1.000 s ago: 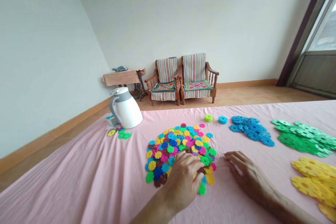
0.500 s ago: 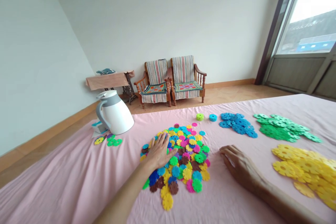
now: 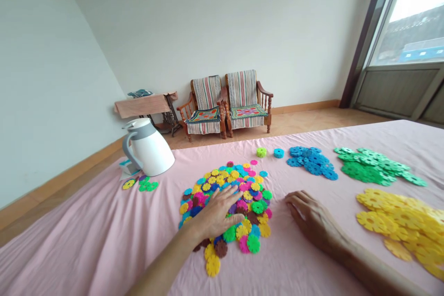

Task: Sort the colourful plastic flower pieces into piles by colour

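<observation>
A heap of mixed-colour plastic snowflake discs [image 3: 256,207] lies in the middle of the pink cloth [image 3: 284,259]. My left hand [image 3: 220,210] rests flat over the heap, fingers stretched toward the upper right, with discs beneath its palm. Just right of the heap, my right hand [image 3: 308,215] lies on the cloth, its fingers bent down together; whether anything is under them is hidden. Larger yellow discs [image 3: 402,219] are piled beyond the right wrist. Behind it lie a blue disc pile [image 3: 312,162] and a green disc pile [image 3: 374,166].
A white jug with grey handle [image 3: 151,150] stands at the left, a few loose green discs [image 3: 148,186] before it. A lime disc stack [image 3: 261,152] and a light blue stack [image 3: 278,153] sit behind the heap. Two wooden armchairs [image 3: 247,97] stand by the wall.
My left hand has slid across the heap to the right and nearer to me, uncovering discs at the heap's far left. My right hand keeps about the same place and pose.
</observation>
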Available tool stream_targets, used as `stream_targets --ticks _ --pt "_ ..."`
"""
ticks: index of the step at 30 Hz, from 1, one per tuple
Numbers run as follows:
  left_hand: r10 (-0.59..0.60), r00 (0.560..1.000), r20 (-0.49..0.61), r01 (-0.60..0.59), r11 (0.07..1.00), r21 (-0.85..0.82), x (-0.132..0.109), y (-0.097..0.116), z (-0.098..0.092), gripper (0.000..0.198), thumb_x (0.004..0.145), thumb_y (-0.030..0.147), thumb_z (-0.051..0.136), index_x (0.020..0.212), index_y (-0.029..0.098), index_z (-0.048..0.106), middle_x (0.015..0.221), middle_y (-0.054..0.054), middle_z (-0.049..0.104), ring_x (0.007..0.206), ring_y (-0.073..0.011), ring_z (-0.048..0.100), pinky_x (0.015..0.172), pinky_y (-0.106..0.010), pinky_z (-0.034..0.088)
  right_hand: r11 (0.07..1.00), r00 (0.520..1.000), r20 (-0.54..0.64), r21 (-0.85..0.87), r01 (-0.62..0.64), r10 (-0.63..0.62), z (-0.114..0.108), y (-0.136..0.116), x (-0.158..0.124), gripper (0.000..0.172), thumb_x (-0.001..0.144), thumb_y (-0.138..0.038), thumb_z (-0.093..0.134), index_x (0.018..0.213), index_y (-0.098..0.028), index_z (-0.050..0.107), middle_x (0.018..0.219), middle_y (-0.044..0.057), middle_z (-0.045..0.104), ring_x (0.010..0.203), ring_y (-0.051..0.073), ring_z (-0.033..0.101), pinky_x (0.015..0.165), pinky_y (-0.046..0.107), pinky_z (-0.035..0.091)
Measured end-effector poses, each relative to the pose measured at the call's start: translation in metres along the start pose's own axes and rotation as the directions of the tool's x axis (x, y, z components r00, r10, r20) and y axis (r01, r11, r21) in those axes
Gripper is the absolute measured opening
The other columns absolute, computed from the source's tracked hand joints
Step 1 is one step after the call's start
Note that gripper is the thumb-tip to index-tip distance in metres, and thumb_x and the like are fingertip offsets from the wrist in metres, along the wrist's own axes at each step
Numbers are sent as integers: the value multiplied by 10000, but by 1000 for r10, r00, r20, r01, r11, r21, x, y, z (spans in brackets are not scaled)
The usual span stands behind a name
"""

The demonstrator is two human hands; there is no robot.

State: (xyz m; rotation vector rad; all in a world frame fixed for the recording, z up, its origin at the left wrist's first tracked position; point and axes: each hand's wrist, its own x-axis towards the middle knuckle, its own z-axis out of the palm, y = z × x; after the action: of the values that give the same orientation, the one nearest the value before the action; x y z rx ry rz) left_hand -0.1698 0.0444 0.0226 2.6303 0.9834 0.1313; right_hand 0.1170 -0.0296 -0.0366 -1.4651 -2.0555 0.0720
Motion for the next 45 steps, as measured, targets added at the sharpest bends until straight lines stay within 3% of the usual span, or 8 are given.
stream_targets --ticks 4,10,20,22,26,32,39,45 --pt "1 991 -135 1 1000 16 1 6 0 532 863 487 512 1355 306 421 1458 -62 378 1352 -250 315 1099 -481 268 1000 1000 -2 0 3 -3 -2 -1 -1 229 923 -181 326 835 -190 537 899 97 603 857 200 562 740 340 465" --pt "40 981 -189 -23 996 90 -3 7 10 452 850 391 574 1292 349 486 1409 -26 454 1326 -260 355 1079 -539 278 1000 1000 -1 -15 5 -5 -1 -1 1 237 924 -181 327 836 -183 548 896 101 602 854 201 559 738 338 463" --pt "-107 845 -524 190 976 107 -1 -14 19 365 827 142 532 1189 159 580 1204 -104 608 1146 -247 526 1021 -460 404 999 1000 -7 -40 -11 11 -3 -8 4 251 904 -155 326 804 -185 554 858 97 603 838 199 558 732 339 468" --pt "-85 843 -531 158 983 93 -1 -8 17 344 850 158 513 1185 176 587 1218 -96 598 1164 -234 512 1027 -447 401 999 1000 2 -46 -2 2 -3 -10 5 254 898 -148 325 787 -187 550 839 96 599 833 200 555 728 340 469" --pt "64 919 -388 -27 994 102 6 21 16 313 886 326 524 1188 275 589 1313 -44 542 1245 -227 440 1053 -454 359 999 1000 3 -46 9 -9 -4 -12 6 260 892 -141 329 770 -190 554 821 94 597 831 201 551 724 341 470" --pt "195 954 -229 -160 974 160 19 53 31 443 881 514 469 1237 261 546 1279 -38 585 1269 -261 404 1112 -564 137 999 1000 8 -36 14 -14 -4 -9 6 267 886 -125 321 761 -183 549 824 98 593 827 205 548 720 343 468" --pt "64 944 -323 12 973 229 -5 37 19 259 898 415 488 1029 277 663 1174 -28 647 1213 -258 463 1105 -594 104 999 999 27 -30 31 -30 -6 -7 5 243 848 -86 350 870 -173 577 838 96 588 841 213 540 727 344 462" --pt "-65 855 -514 203 955 217 -15 1 15 205 840 318 577 1006 262 683 1188 -53 637 1177 -281 503 1058 -583 270 999 1000 10 -45 17 -16 -4 -7 6 212 850 -108 385 865 -181 583 834 85 594 828 211 542 725 335 455"
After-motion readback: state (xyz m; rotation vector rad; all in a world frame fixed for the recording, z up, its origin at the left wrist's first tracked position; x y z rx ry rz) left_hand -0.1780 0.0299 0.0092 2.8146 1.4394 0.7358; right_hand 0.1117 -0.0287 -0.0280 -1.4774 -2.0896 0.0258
